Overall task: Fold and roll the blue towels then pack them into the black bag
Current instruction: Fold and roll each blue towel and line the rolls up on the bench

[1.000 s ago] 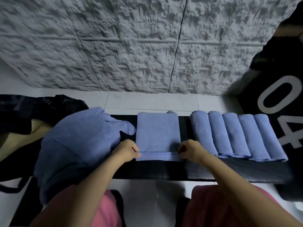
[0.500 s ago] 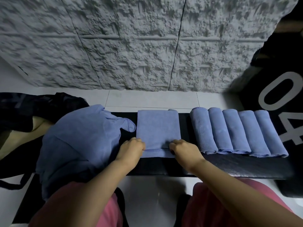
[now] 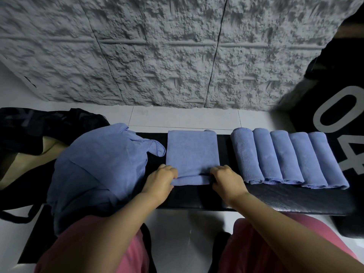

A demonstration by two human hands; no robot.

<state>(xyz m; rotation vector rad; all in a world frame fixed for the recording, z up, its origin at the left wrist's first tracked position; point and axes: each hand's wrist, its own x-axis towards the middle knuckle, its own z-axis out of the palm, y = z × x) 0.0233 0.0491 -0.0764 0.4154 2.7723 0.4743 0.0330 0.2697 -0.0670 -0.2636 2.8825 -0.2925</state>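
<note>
At frame centre, both hands (image 3: 160, 179) (image 3: 226, 179) curl their fingers around the folded blue microfibre towel's (image 3: 192, 154) near hem; soft and limp, best gripped at the corners.

Dim, cool light; wide-angle bending at edges; right side perhaps motion-blurred.

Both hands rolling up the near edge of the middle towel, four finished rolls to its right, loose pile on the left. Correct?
Head view shows five finished rolls, not four. The rest holds: left hand and right hand grip the near edge of the middle towel, loose pile on the left.
</note>
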